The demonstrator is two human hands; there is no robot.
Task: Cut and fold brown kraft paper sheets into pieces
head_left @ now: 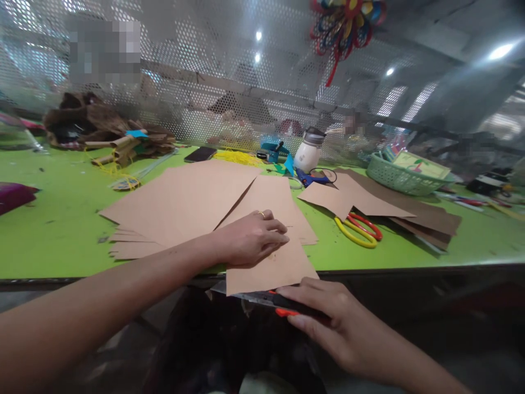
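My left hand (255,238) lies on a sheet of brown paper (281,202), fingers slightly bent and apart, holding it against the table. A ring is on one finger. In my right hand (334,314) is a utility knife (293,302) with a black and orange handle. Its long blade runs level under the paper's near edge, which sticks out past the table edge. To the left, a stack of brown paper (192,194) lies fanned out. Red and yellow handled scissors (361,230) lie to the right, their blades hidden under paper.
The green table (49,241) also holds a phone (200,154), yellow string (235,157), a white bottle (307,156), a blue glue gun (311,178), more brown paper (435,216) and a green basket (404,178). Behind stands a perforated metal screen (197,104).
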